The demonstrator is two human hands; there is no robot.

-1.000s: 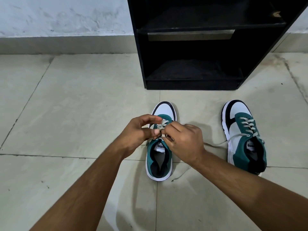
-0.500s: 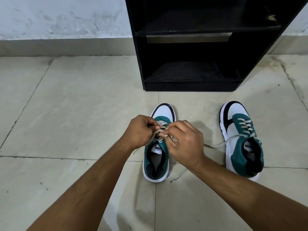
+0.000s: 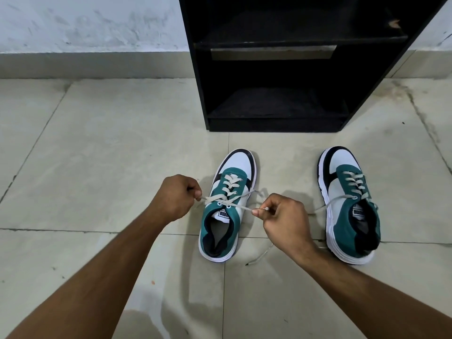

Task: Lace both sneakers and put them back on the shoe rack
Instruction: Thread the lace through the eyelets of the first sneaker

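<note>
Two white, teal and black sneakers stand on the tiled floor, toes toward the rack. The left sneaker [image 3: 226, 204] lies between my hands. Its grey lace [image 3: 230, 189] crosses the eyelets and both ends are pulled out sideways. My left hand [image 3: 175, 198] pinches the left lace end beside the shoe. My right hand [image 3: 281, 217] pinches the right lace end, a loose tail trailing to the floor behind it. The right sneaker [image 3: 348, 204] stands apart to the right, laced, one lace end running out toward my right hand.
A black shoe rack [image 3: 276, 94] with open, bare shelves stands just beyond the sneakers against a white wall. Pale floor tiles [image 3: 97, 155] spread to the left and in front.
My hands were together over the left sneaker's upper eyelets. They have drawn apart to either side, pulling both lace ends taut.
</note>
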